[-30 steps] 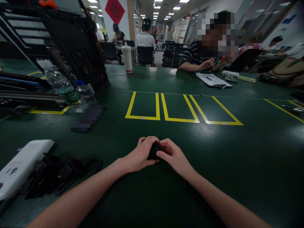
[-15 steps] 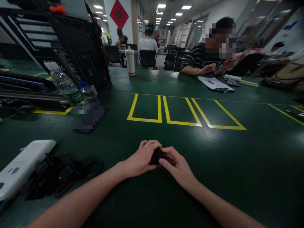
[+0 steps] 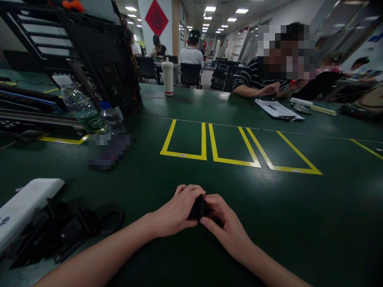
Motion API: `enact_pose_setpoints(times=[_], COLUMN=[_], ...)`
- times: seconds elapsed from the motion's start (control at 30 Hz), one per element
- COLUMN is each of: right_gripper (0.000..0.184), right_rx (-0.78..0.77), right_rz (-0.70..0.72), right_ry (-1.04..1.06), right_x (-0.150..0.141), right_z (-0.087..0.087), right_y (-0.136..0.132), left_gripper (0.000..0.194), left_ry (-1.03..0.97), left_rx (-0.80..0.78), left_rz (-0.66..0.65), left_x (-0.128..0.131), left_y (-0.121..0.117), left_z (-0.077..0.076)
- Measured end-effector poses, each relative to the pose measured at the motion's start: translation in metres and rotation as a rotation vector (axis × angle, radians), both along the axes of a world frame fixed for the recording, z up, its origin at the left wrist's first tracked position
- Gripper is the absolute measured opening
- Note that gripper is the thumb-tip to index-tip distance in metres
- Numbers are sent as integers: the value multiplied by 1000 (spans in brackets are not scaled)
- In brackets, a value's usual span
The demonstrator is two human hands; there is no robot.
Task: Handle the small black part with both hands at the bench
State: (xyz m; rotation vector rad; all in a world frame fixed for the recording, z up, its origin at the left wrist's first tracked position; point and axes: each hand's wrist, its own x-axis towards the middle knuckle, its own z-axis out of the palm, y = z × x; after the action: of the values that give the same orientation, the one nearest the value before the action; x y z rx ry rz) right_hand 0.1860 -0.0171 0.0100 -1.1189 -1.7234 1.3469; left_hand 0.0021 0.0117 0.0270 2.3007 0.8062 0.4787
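Observation:
Between my two hands is a small black object (image 3: 197, 208), low over the green table (image 3: 167, 255); most of it is covered by fingers, so its kind does not show. My left hand (image 3: 182, 209) wraps over its left side from above, knuckles up. From the right, my right hand (image 3: 223, 221) grips its edge with the thumb below and the fingers above. The fingertips of both hands nearly meet on top of the object.
To the left lie a white device (image 3: 32, 203) and a tangle of black straps (image 3: 74, 227). Behind them stand clear bottles (image 3: 80, 105) and a black computer case (image 3: 104, 67). Yellow tape outlines (image 3: 182, 156) mark the table ahead. A clipboard (image 3: 278, 108) lies near a person (image 3: 251, 79) across.
The view has shifted slightly, so the hands and table markings sit a little lower in the picture. Both hands keep their hold on the black object.

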Motion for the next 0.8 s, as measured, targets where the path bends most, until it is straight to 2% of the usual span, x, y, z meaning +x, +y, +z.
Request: enact_pose_setpoints(times=[0.2, 0.37, 0.5, 0.67, 0.8], right_gripper=[20, 30, 26, 31, 21], right_rx=[10, -56, 19, 102, 110], right_rz=[-21, -16, 13, 33, 24], right_ry=[10, -16, -71, -72, -71], right_x=[0, -1, 0, 3, 2], right_z=[-2, 3, 1, -4, -4], right_y=[3, 4, 3, 1, 2], left_gripper=[61, 59, 61, 65, 61], left_ry=[-23, -25, -26, -22, -25], left_rx=[58, 38, 52, 71, 81], left_rz=[26, 36, 23, 21, 26], left_x=[2, 3, 2, 2, 3], left_y=[1, 2, 2, 2, 2], left_z=[-8, -11, -11, -14, -13])
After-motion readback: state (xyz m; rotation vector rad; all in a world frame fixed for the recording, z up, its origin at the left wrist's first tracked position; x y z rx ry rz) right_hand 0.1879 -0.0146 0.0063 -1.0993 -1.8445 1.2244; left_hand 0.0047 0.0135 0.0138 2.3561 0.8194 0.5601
